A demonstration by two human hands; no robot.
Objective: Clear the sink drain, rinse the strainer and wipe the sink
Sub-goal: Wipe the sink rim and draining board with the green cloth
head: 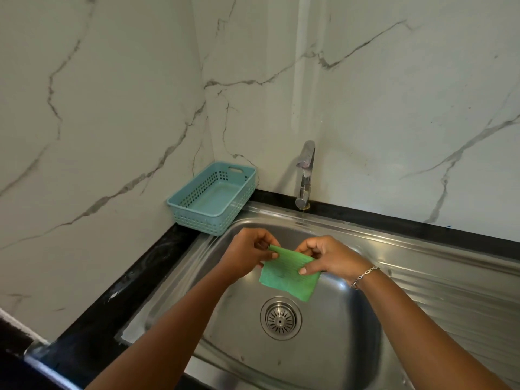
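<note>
Fingers [271, 255] of my left hand [247, 254] pinch the cloth [289, 277] at its upper left corner, and my right hand [329, 257] pinches the upper right corner, thumb on the near face. Both hands are closed on the green cloth and stretch it flat between them. It hangs in the air over the basin and touches no metal.

The cloth looks nearly square, so I can't call a long axis. Its held top edge runs roughly 9 to 3 o'clock, dipping a little at the right. A loose lower corner points down at about 5 o'clock.

The strainer [280, 318] sits in the drain at 6 o'clock from the cloth, just below that loose corner but apart from it. It is about equally near to both hands, so neither has the shorter reach. It looks seated and free of debris, which I take to mean wiping comes next.

The sink [365, 333] spreads around the drain, its ribbed drainboard off at 3 o'clock. A bracelet [364, 275] circles my right wrist. The faucet [305, 175] stands at 12 o'clock, with no water visible from it. A teal basket [213, 198] sits at 10 o'clock on the counter [112, 291] corner.
</note>
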